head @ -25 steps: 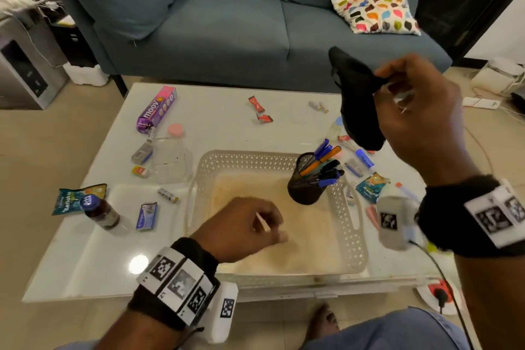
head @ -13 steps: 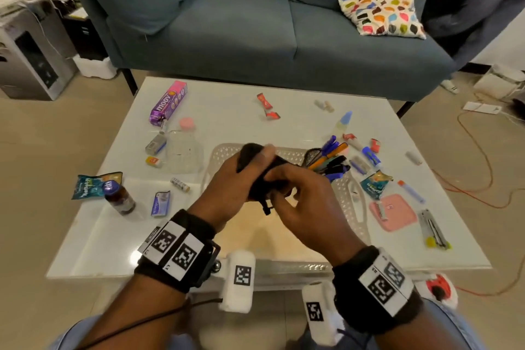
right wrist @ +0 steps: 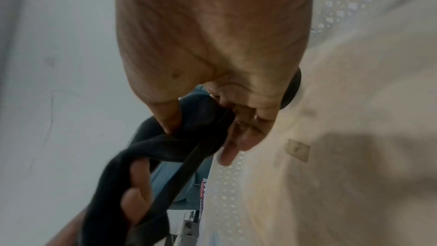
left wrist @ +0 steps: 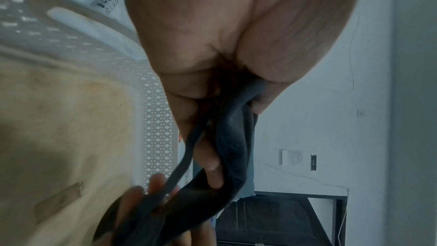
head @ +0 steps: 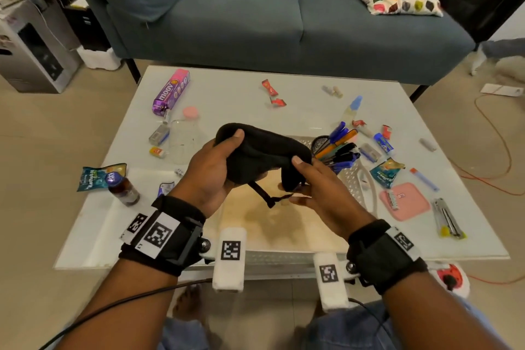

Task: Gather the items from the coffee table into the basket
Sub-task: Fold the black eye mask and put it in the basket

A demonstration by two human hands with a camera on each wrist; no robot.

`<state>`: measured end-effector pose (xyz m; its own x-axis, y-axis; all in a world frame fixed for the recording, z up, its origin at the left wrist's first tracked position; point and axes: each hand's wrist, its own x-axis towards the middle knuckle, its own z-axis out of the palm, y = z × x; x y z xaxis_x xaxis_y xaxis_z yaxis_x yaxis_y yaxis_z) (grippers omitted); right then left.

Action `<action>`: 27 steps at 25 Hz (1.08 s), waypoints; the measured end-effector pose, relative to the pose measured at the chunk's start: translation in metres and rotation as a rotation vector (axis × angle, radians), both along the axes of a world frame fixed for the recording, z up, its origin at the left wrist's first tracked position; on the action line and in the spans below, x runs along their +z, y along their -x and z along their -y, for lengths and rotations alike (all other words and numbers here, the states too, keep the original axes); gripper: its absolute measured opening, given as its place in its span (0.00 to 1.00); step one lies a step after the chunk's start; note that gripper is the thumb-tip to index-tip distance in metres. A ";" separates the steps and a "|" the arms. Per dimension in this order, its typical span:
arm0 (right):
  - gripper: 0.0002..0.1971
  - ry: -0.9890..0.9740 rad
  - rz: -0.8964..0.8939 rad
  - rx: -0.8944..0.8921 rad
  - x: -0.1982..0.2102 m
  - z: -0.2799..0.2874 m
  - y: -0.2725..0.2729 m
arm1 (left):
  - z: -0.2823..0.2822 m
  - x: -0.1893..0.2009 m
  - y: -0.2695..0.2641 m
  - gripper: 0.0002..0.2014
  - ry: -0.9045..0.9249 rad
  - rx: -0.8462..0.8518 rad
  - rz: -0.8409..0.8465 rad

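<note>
A black padded eye mask (head: 264,150) with a thin strap is held in the air above the white perforated basket (head: 356,179) on the coffee table. My left hand (head: 227,162) grips its left end, thumb on top. My right hand (head: 298,179) pinches its right end, and the strap hangs between my palms. In the left wrist view the mask (left wrist: 234,147) runs out of my left hand (left wrist: 212,44) beside the basket wall (left wrist: 156,119). The right wrist view shows my right hand (right wrist: 212,35) holding the mask (right wrist: 165,149). A black pen holder (head: 335,150) full of pens stands inside the basket.
Loose items lie around the basket: a purple Moov box (head: 170,92), a clear jar (head: 184,136), a brown bottle (head: 123,187), red wrappers (head: 272,94), a teal sachet (head: 386,172), a pink pad (head: 404,200). A blue sofa (head: 241,8) stands behind the table.
My right hand brought the mask down from high on the right to the middle. My left hand rose from the basket and took its other end; the mask now stretches between both hands.
</note>
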<state>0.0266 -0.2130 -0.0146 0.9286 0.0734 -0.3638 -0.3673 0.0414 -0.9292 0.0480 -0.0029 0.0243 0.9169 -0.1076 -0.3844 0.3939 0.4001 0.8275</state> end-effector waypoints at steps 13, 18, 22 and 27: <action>0.15 0.734 0.009 0.162 -0.042 0.026 -0.008 | -0.002 -0.034 0.009 0.15 -1.221 -0.296 0.286; 0.11 0.663 -0.026 0.294 -0.036 0.022 -0.008 | 0.018 -0.047 0.019 0.14 -1.386 -0.837 0.281; 0.11 0.715 -0.012 0.330 -0.033 0.027 -0.011 | 0.022 -0.050 0.021 0.16 -1.502 -0.948 0.226; 0.18 0.663 -0.081 0.326 -0.032 0.030 -0.007 | 0.024 -0.037 0.027 0.24 -1.583 -1.044 0.101</action>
<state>0.0338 -0.2433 -0.0469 0.8657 0.0822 -0.4937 -0.3330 -0.6418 -0.6908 0.0209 -0.0265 -0.0128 0.7498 -0.2082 -0.6281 -0.1236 -0.9766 0.1761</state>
